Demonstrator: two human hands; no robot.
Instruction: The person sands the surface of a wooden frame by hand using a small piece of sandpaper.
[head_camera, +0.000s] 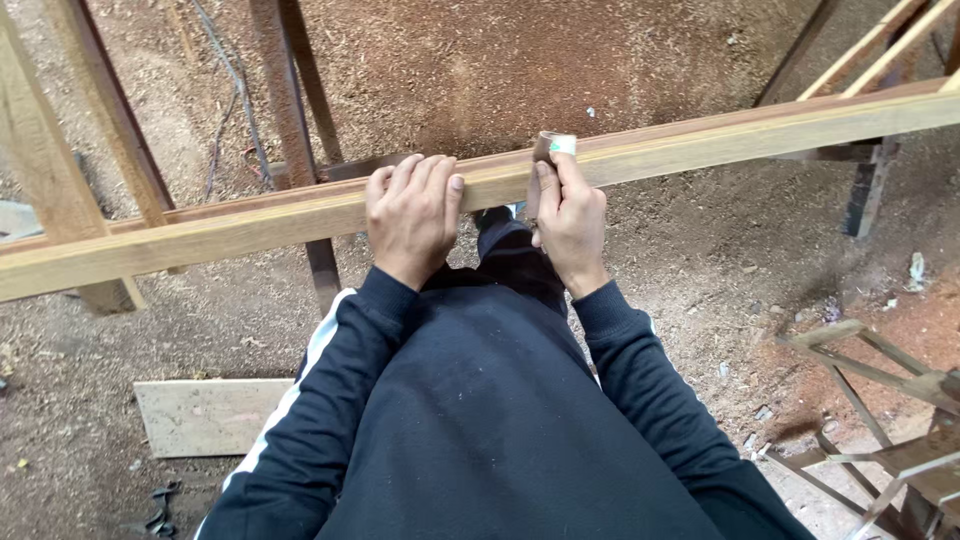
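A long pale wooden beam (250, 225) runs across the view from lower left to upper right, resting on a rusty metal stand (295, 110). My left hand (410, 215) lies on top of the beam with its fingers curled over the far edge. Beside it, my right hand (570, 220) presses a small folded piece of sandpaper (553, 146) against the beam's upper face, thumb and fingers pinching it. Both arms wear dark sleeves with a white stripe.
The ground is covered in sawdust. A flat board (205, 415) lies at lower left. Wooden posts (50, 170) stand at the left. A metal frame (880, 400) sits at lower right, and more timber strips (880, 45) lean at upper right.
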